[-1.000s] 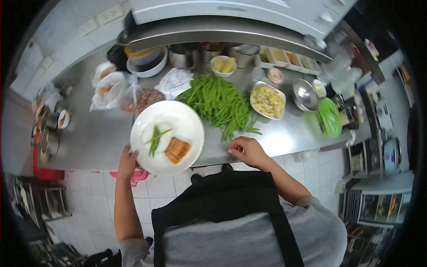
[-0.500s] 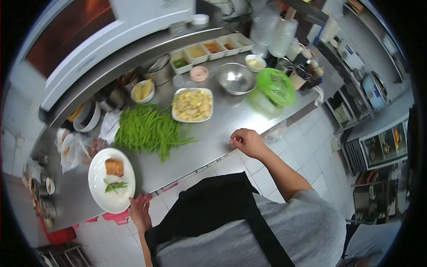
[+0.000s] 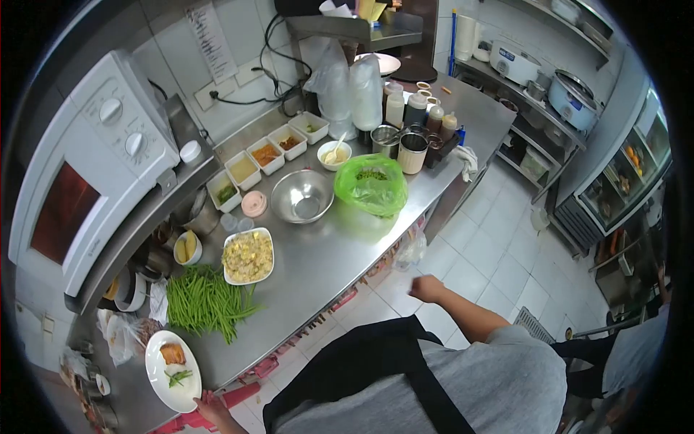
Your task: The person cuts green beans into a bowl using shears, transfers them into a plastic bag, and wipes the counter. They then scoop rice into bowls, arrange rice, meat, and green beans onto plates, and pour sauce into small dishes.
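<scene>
My left hand (image 3: 212, 408) grips the rim of a white oval plate (image 3: 182, 398) at the lower left, its thumb on the edge. On the plate lie a browned piece of food (image 3: 173, 354) and a few green stalks (image 3: 178, 377) beside something white. Part of the plate reaches past the counter's front edge. My right hand (image 3: 428, 289) hangs in front of the counter, fingers curled in with nothing seen in them. Near the plate, a heap of cut green stalks (image 3: 210, 300) lies beside a square white dish of yellow, chunky food (image 3: 248, 257).
Along the steel counter (image 3: 318, 264) stand a metal bowl (image 3: 302, 197), a green plastic bag (image 3: 371, 184), white sauce tubs (image 3: 243, 170) and squeeze bottles (image 3: 416, 110). A white oven (image 3: 94, 159) sits on the raised shelf. Another person (image 3: 636, 354) is at the far right.
The view has swung to the right and shows more of the far counter. My left hand stays at the plate's rim. My right hand has curled tighter.
</scene>
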`<action>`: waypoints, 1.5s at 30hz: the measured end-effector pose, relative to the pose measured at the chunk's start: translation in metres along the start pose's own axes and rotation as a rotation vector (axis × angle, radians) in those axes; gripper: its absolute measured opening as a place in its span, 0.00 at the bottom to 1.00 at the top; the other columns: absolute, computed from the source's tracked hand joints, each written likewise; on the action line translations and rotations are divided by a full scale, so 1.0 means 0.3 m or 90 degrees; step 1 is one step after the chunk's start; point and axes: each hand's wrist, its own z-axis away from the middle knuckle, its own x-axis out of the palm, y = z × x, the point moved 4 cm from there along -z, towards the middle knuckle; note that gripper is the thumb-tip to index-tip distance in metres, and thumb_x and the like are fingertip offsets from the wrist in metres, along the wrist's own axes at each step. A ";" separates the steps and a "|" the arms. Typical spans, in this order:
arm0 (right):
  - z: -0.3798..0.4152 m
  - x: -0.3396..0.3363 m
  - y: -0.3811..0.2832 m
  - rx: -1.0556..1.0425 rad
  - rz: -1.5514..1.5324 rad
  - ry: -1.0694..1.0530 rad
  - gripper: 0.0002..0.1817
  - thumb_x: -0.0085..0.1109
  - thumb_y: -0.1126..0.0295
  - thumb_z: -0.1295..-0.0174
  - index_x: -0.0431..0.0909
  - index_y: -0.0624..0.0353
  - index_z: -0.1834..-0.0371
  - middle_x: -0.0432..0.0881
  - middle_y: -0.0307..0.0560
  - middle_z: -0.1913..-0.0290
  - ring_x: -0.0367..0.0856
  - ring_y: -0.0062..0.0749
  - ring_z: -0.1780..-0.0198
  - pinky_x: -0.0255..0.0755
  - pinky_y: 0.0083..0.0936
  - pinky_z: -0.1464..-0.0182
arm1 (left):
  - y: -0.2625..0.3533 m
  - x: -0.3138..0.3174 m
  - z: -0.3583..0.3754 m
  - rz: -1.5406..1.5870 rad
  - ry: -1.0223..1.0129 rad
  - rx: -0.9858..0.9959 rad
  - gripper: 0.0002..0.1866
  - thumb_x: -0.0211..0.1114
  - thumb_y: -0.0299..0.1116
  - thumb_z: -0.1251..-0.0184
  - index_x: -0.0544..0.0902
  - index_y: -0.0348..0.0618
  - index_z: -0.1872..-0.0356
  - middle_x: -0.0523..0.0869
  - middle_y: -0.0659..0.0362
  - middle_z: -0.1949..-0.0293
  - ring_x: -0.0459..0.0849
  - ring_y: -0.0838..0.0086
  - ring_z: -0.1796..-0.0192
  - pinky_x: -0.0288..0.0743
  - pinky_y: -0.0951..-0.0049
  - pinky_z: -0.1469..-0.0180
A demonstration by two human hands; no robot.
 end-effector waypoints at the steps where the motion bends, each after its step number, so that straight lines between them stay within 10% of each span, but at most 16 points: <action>1: 0.008 0.072 0.111 0.029 0.087 -0.044 0.21 0.56 0.50 0.47 0.79 0.60 0.76 0.81 0.54 0.72 0.80 0.50 0.67 0.73 0.40 0.63 | 0.011 0.023 0.027 0.011 0.002 0.019 0.23 0.52 0.51 0.32 0.70 0.40 0.50 0.78 0.54 0.61 0.76 0.70 0.67 0.73 0.78 0.67; 5: 0.135 0.394 0.492 0.189 0.117 -0.190 0.26 0.50 0.44 0.43 0.80 0.53 0.86 0.82 0.46 0.79 0.82 0.35 0.74 0.76 0.33 0.64 | 0.026 0.059 0.033 0.024 0.008 0.033 0.24 0.52 0.49 0.30 0.68 0.36 0.50 0.78 0.51 0.64 0.75 0.70 0.71 0.73 0.77 0.71; 9: 0.270 0.637 0.695 0.406 -0.113 -0.263 0.20 0.59 0.49 0.46 0.83 0.56 0.71 0.83 0.48 0.74 0.81 0.36 0.72 0.75 0.33 0.65 | 0.006 0.076 0.014 -0.035 -0.015 0.028 0.29 0.54 0.55 0.34 0.67 0.36 0.49 0.77 0.53 0.67 0.73 0.71 0.75 0.72 0.74 0.72; 14: 0.132 0.332 0.721 0.492 -0.100 0.112 0.32 0.65 0.57 0.52 0.72 0.65 0.46 0.72 0.60 0.44 0.68 0.50 0.41 0.60 0.36 0.37 | 0.077 0.195 0.246 -0.118 0.016 -0.009 0.35 0.58 0.63 0.43 0.67 0.41 0.50 0.73 0.57 0.68 0.69 0.74 0.76 0.66 0.79 0.77; 16: -0.021 -0.096 0.700 0.363 -0.169 0.525 0.31 0.64 0.67 0.53 0.67 0.67 0.44 0.72 0.63 0.50 0.69 0.55 0.45 0.64 0.39 0.41 | 0.081 0.251 0.341 -0.086 0.022 -0.037 0.37 0.59 0.65 0.45 0.68 0.41 0.50 0.72 0.57 0.68 0.67 0.75 0.78 0.65 0.79 0.78; 20: -0.221 -0.604 0.782 0.296 -0.216 0.711 0.30 0.59 0.74 0.52 0.66 0.63 0.41 0.67 0.62 0.42 0.66 0.56 0.42 0.61 0.39 0.38 | -0.135 0.109 0.143 0.006 0.014 0.034 0.36 0.61 0.62 0.44 0.67 0.39 0.48 0.74 0.58 0.74 0.68 0.77 0.82 0.65 0.78 0.79; 23: -0.387 -0.815 0.891 0.206 -0.078 0.664 0.30 0.57 0.76 0.54 0.68 0.61 0.42 0.65 0.60 0.38 0.64 0.57 0.39 0.59 0.39 0.35 | -0.367 0.155 0.250 -0.014 -0.116 0.162 0.24 0.61 0.48 0.39 0.71 0.40 0.50 0.76 0.62 0.81 0.73 0.74 0.83 0.68 0.72 0.82; 25: -0.494 -0.899 0.952 0.154 -0.031 0.552 0.32 0.56 0.77 0.54 0.67 0.56 0.40 0.62 0.59 0.35 0.62 0.57 0.36 0.56 0.39 0.33 | -0.604 0.202 0.359 -0.385 -0.278 0.371 0.32 0.62 0.31 0.39 0.60 0.43 0.34 0.71 0.41 0.41 0.74 0.59 0.44 0.73 0.65 0.42; 34: -0.691 -0.914 1.077 -0.050 -0.013 0.526 0.17 0.53 0.78 0.53 0.81 0.56 0.58 0.74 0.56 0.45 0.69 0.54 0.42 0.63 0.37 0.39 | -1.373 0.715 0.796 -0.720 -0.608 -0.007 0.32 0.66 0.40 0.45 0.67 0.42 0.39 0.76 0.47 0.48 0.77 0.63 0.48 0.74 0.68 0.46; 45: -0.835 -0.971 1.129 -0.053 -0.045 0.518 0.07 0.53 0.80 0.60 0.78 0.63 0.75 0.77 0.55 0.68 0.74 0.53 0.61 0.70 0.39 0.57 | -1.355 0.889 0.874 -0.857 -0.654 0.076 0.35 0.69 0.53 0.52 0.74 0.45 0.45 0.80 0.47 0.51 0.81 0.61 0.50 0.74 0.69 0.48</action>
